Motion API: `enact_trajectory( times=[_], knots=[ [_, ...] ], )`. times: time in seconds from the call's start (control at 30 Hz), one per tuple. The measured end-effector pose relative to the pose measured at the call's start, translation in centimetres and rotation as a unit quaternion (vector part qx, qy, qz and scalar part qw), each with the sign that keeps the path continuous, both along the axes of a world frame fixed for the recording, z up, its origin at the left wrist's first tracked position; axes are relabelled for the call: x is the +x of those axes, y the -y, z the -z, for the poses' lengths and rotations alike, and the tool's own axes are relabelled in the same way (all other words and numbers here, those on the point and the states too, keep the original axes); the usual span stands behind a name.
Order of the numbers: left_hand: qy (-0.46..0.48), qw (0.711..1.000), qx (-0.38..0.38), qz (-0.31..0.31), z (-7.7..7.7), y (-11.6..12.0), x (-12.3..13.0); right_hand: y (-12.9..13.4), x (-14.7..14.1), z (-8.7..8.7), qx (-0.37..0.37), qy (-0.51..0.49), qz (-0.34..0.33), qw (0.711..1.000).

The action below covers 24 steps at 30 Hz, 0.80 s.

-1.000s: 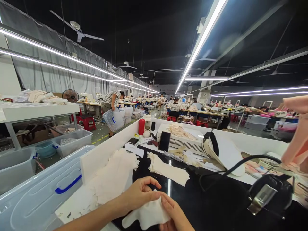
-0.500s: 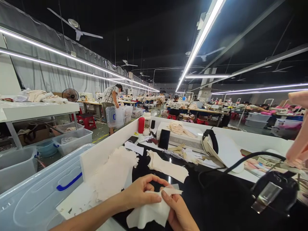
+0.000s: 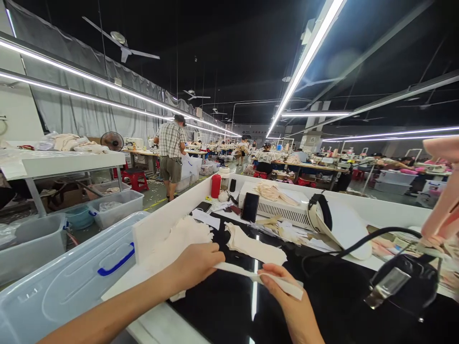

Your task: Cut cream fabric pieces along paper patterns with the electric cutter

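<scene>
A narrow strip of cream fabric [image 3: 234, 268] stretches between my two hands above the shiny black tabletop [image 3: 229, 315]. My left hand [image 3: 201, 263] is closed round its left end, knuckles up. Near the strip's other end, my right hand [image 3: 281, 283] pinches it between thumb and fingers, and a folded end sticks out to the right. Just beyond my hands lies a stack of cut cream pieces [image 3: 254, 246]. A larger pile of cream fabric [image 3: 179, 239] rests behind my left hand. Part of another pale piece shows under my left forearm.
A phone [image 3: 250, 207] leans on a white vented box [image 3: 283, 210] at the back, beside a red bottle [image 3: 215, 186]. A black device with a cable [image 3: 401, 282] stands right. Lidded blue-handled bin [image 3: 89, 272] at left. A person in a checked shirt [image 3: 171, 143] stands beyond.
My hands have moved apart, and the cloth bunched between them is now a strip held lengthwise. The view has shifted slightly. The person in the checked shirt has straightened up.
</scene>
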<state>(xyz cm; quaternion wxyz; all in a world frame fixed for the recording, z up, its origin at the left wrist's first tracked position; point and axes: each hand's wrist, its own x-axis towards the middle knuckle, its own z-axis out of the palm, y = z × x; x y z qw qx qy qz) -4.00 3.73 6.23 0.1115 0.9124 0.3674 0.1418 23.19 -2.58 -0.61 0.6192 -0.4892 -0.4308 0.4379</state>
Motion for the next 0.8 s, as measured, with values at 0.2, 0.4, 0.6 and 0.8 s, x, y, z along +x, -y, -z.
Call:
enact_trajectory(
  times=[0.2, 0.4, 0.6, 0.8],
  knots=[
    [-0.043, 0.995, 0.019, 0.092, 2.4, 2.6, -0.9, 3.6, 1.1, 3.5, 0.013, 0.266, -0.111, 0.958],
    [0.045, 0.989, 0.048, 0.132, 4.4, 4.1, 3.4, 5.3, 1.1, 3.3, 0.06, 0.368, -0.135, 0.918],
    [0.078, 0.982, 0.038, 0.167, 7.4, 5.2, 5.8, 6.8, 1.7, 2.8, 0.035, 0.366, -0.117, 0.923],
    [0.113, 0.977, 0.036, 0.177, 8.9, 4.6, 5.1, 10.0, 4.0, 2.7, 0.013, 0.401, -0.129, 0.907]
  ],
)
